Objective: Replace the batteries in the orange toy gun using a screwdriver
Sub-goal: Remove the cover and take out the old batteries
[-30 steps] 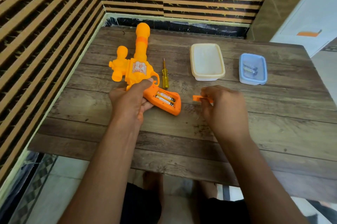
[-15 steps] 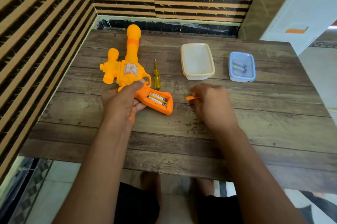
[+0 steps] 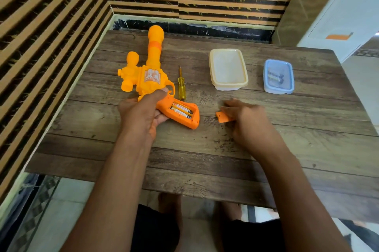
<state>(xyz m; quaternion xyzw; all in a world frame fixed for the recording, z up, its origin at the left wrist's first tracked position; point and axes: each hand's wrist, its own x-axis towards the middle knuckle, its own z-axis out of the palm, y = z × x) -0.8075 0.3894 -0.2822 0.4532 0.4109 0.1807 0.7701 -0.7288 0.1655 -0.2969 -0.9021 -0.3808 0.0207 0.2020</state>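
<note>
Your left hand (image 3: 139,116) grips the orange toy gun (image 3: 151,79), fingers curled around its handle near the trigger. The gun lies flat at the table's (image 3: 205,159) left side, barrel pointing away from you, its open compartment showing 2 batteries (image 3: 181,109). Your right hand (image 3: 248,120) rests palm down nearby, fingers curled together over the orange battery cover (image 3: 222,117), holding it against the wood. A yellow screwdriver (image 3: 181,85) lies just right of the gun. Farther right sit a cream tub (image 3: 229,85) and a blue tub (image 3: 277,90) holding loose batteries (image 3: 275,77).
</note>
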